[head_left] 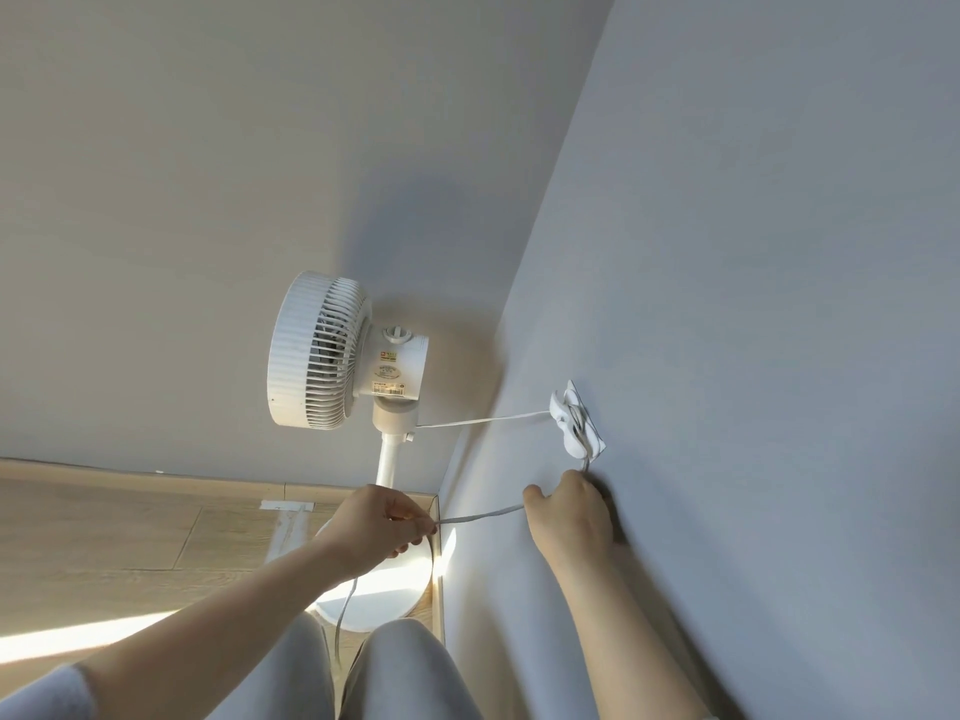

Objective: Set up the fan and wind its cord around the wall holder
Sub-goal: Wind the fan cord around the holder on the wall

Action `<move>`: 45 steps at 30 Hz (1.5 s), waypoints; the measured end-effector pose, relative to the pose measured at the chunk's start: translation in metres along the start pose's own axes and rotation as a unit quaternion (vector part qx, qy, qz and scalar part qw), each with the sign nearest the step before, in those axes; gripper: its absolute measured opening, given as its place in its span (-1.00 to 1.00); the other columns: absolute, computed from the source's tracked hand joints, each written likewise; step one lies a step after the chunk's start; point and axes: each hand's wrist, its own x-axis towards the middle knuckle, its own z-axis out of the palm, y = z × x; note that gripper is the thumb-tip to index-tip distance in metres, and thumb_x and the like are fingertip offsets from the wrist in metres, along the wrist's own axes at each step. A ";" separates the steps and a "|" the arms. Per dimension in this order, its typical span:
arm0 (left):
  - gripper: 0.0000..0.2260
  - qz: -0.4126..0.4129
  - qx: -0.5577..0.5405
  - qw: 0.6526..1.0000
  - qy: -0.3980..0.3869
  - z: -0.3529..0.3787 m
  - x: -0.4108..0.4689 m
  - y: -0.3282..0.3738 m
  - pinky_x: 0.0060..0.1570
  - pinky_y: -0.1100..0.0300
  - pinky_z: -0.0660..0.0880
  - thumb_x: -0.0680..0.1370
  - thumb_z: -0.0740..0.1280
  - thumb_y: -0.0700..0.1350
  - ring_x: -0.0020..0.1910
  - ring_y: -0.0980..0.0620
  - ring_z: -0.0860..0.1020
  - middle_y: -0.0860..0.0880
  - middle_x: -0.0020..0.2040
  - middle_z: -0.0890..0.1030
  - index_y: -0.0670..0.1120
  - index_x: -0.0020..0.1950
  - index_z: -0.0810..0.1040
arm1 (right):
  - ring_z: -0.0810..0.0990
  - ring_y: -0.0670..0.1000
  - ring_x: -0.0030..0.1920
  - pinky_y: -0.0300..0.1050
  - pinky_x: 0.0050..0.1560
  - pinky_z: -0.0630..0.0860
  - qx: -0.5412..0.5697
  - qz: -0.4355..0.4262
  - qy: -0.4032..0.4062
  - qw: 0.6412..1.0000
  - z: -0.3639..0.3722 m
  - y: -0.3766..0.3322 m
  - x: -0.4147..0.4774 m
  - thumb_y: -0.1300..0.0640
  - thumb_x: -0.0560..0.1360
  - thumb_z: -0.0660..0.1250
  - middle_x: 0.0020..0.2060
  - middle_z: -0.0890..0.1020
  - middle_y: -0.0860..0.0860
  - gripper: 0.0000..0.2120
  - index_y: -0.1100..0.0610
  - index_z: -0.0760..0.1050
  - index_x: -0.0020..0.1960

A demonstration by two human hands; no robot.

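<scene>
A white pedestal fan (332, 350) stands upright in the room corner, its round base (379, 595) on the wood floor. Its white cord (483, 420) runs from the fan neck to a white wall holder (574, 420) on the grey wall, where it is looped. Below the holder, my right hand (569, 517) rests against the wall and grips the cord coming down from it. My left hand (376, 524) pinches the same cord further along, stretched between the two hands. The rest of the cord hangs down past my knees.
The grey wall (753, 304) fills the right side; a lighter wall (156, 200) is behind the fan. A baseboard (156, 480) and wooden floor (104, 537) lie at lower left. My knees in grey trousers (395, 672) are at the bottom.
</scene>
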 end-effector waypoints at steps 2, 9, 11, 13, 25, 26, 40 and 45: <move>-0.88 -0.006 0.002 1.000 0.006 0.000 0.000 -0.001 -0.20 0.14 0.58 0.45 0.38 -0.21 -0.36 0.05 0.53 -0.11 -0.28 0.70 -0.11 -0.22 0.72 | 0.54 0.17 0.07 -0.06 -0.05 0.45 0.005 -0.005 -0.009 1.000 0.005 -0.001 0.004 0.05 0.50 0.20 0.03 0.59 0.15 -0.70 0.28 0.47 0.05; -0.90 -0.035 0.031 0.995 -0.083 -0.007 -0.004 -0.010 -0.11 0.06 0.60 0.44 0.40 -0.18 -0.33 0.02 0.58 -0.12 -0.28 0.71 -0.15 -0.21 0.71 | 0.53 0.15 0.09 -0.01 0.05 0.50 -0.004 -0.040 -0.003 0.999 0.018 -0.006 0.017 0.08 0.48 0.20 0.04 0.60 0.13 -0.68 0.26 0.49 0.12; -0.87 -0.035 0.037 0.995 -0.084 -0.010 -0.001 -0.010 -0.22 0.13 0.57 0.46 0.36 -0.25 -0.38 0.04 0.56 -0.08 -0.36 0.69 -0.17 -0.21 0.71 | 0.54 0.15 0.11 0.00 0.08 0.50 0.025 -0.044 -0.007 0.999 0.019 -0.009 0.022 0.09 0.48 0.21 0.03 0.61 0.13 -0.66 0.26 0.50 0.15; -0.84 -0.030 0.045 0.997 -0.054 -0.011 0.004 -0.009 -0.31 0.20 0.52 0.45 0.33 -0.28 -0.45 0.08 0.52 -0.01 -0.45 0.64 -0.18 -0.24 0.70 | 0.57 0.15 0.07 0.01 0.08 0.52 0.040 -0.056 -0.017 0.997 0.019 -0.012 0.026 0.09 0.47 0.22 0.00 0.64 0.13 -0.67 0.26 0.53 0.13; -0.80 -0.038 0.064 0.996 0.038 -0.011 0.031 -0.020 -0.35 0.24 0.50 0.48 0.38 -0.14 -0.49 0.11 0.50 0.05 -0.51 0.60 -0.06 -0.34 0.67 | 0.56 0.00 0.12 -0.18 0.00 0.46 -0.096 -0.225 -0.164 0.956 0.007 -0.037 0.038 0.24 0.46 0.25 0.09 0.60 -0.04 -0.68 0.04 0.57 0.16; -0.80 -0.037 0.063 0.997 0.040 -0.011 0.033 -0.021 -0.35 0.24 0.50 0.48 0.38 -0.14 -0.49 0.12 0.50 0.05 -0.51 0.60 -0.05 -0.34 0.67 | 0.56 0.01 0.12 -0.18 0.00 0.46 -0.125 -0.231 -0.184 0.947 0.008 -0.040 0.042 0.28 0.44 0.25 0.09 0.60 -0.04 -0.67 0.04 0.58 0.14; -0.85 -0.022 -0.008 1.000 0.016 -0.016 0.042 -0.029 -0.38 0.35 0.51 0.50 0.34 -0.20 -0.49 0.21 0.53 0.00 -0.42 0.64 -0.14 -0.21 0.69 | 0.56 -0.04 -0.46 -0.31 -0.47 0.34 -0.240 -0.309 -0.259 0.883 0.010 -0.078 0.086 0.30 0.36 0.22 -0.42 0.60 0.00 -0.81 0.09 0.56 -0.26; -0.82 -0.028 -0.012 0.999 0.010 -0.021 0.047 -0.039 -0.30 0.28 0.53 0.51 0.31 -0.21 -0.43 0.15 0.55 0.03 -0.44 0.65 -0.11 -0.21 0.69 | 0.68 0.05 -0.31 -0.15 -0.26 0.54 -0.252 -0.327 -0.225 0.882 0.005 -0.092 0.113 0.30 0.35 0.25 -0.22 0.67 0.05 -0.85 0.11 0.54 -0.18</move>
